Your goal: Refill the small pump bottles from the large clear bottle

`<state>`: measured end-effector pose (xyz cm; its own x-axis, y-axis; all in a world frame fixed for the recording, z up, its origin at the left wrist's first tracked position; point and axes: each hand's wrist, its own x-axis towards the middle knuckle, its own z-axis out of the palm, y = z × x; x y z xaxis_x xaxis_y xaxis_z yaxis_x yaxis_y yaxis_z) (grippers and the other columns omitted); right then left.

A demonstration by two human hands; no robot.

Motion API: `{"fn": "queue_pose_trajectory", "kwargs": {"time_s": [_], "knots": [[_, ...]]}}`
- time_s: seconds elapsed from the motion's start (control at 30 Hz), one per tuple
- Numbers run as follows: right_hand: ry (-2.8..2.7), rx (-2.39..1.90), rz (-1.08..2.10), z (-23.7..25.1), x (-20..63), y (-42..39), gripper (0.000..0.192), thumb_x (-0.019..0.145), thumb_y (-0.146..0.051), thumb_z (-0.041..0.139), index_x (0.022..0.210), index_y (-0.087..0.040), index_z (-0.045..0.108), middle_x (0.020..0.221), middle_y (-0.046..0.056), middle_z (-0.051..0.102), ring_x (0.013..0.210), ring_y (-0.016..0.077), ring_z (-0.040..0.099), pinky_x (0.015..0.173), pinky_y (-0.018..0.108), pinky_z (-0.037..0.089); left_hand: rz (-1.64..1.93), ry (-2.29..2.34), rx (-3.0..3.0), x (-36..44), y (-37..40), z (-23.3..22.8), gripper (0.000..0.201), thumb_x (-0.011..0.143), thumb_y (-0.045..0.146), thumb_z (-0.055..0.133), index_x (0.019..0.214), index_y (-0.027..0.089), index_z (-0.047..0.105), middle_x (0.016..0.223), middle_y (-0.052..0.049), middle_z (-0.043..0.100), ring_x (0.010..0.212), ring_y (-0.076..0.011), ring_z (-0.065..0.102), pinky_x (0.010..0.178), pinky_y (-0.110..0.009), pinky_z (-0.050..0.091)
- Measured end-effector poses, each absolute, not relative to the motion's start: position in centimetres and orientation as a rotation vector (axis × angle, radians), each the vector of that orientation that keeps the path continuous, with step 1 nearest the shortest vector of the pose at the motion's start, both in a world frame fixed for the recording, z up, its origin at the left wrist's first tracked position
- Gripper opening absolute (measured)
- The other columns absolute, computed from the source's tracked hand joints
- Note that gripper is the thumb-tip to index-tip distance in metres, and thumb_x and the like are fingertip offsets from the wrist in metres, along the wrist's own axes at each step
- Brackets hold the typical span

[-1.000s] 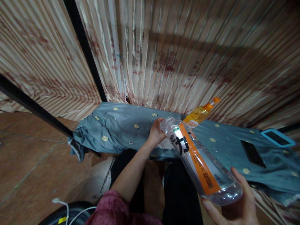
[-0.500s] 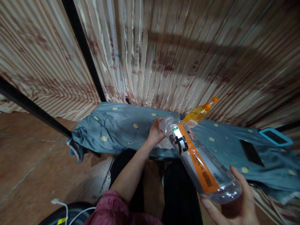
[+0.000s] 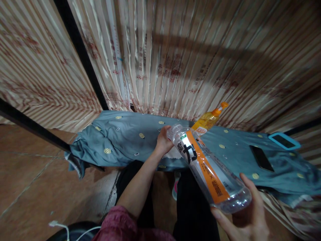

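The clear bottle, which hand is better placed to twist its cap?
Left. The left hand is already at the cap end of the clear bottle, while the right hand cradles its base from below.

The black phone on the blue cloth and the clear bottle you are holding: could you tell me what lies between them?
In the head view, only blue cloth with small gold motifs lies between the clear bottle and the black phone; nothing else rests there.
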<state>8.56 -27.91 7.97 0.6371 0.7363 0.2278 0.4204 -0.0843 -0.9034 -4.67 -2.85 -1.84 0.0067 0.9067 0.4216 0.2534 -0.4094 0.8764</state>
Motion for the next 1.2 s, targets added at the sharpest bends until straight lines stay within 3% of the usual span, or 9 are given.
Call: {"fn": "queue_pose_trajectory", "kwargs": {"time_s": [0.2,0.43,0.7,0.87,1.2], "knots": [[-1.044,-1.645,0.388,6.6,10.0,-28.1,0.113,0.055,-0.048,0.094,0.154,-0.029,0.043,0.152,0.015,0.048,0.117,0.0342,0.063,0.077,0.04,0.061,1.474,1.169,1.655,-4.5,-2.6,-1.9,0.041,0.076,0.032,0.079,0.11,0.02,0.059,0.108,-0.01,0.071,0.102,-0.0267,0.071,0.095,-0.045,0.058],[-0.928,-1.662,0.417,7.9,8.1,-27.8,0.112,0.06,-0.056,0.089,0.156,-0.026,0.04,0.152,0.015,0.049,0.13,0.0342,0.056,0.094,0.045,0.055,1.516,1.13,1.633,-4.4,-2.1,-2.1,0.044,0.074,0.03,0.08,0.112,0.021,0.06,0.112,-0.01,0.071,0.104,-0.0257,0.07,0.1,-0.046,0.056],[-1.129,-1.628,0.306,6.2,10.3,-28.3,0.103,0.065,-0.046,0.089,0.154,-0.029,0.043,0.16,0.012,0.042,0.131,0.0332,0.056,0.088,0.039,0.059,1.538,1.103,1.592,-3.9,-1.5,-2.5,0.045,0.073,0.028,0.081,0.113,0.021,0.061,0.114,-0.009,0.07,0.107,-0.0256,0.07,0.102,-0.045,0.055],[-1.01,-1.635,0.283,7.4,9.0,-28.3,0.1,0.065,-0.053,0.088,0.152,-0.027,0.047,0.159,0.01,0.043,0.139,0.0326,0.048,0.093,0.037,0.055,1.527,1.105,1.621,-3.6,-1.7,-2.4,0.04,0.075,0.029,0.08,0.11,0.023,0.061,0.111,-0.007,0.071,0.107,-0.0256,0.069,0.102,-0.045,0.056],[-0.967,-1.663,0.288,7.6,8.8,-28.6,0.107,0.062,-0.056,0.089,0.154,-0.025,0.045,0.159,0.011,0.041,0.143,0.0346,0.042,0.087,0.035,0.057,1.507,1.147,1.65,-3.3,-2.5,-2.4,0.046,0.073,0.032,0.079,0.113,0.019,0.06,0.111,-0.011,0.071,0.106,-0.0279,0.07,0.099,-0.045,0.056]]}}
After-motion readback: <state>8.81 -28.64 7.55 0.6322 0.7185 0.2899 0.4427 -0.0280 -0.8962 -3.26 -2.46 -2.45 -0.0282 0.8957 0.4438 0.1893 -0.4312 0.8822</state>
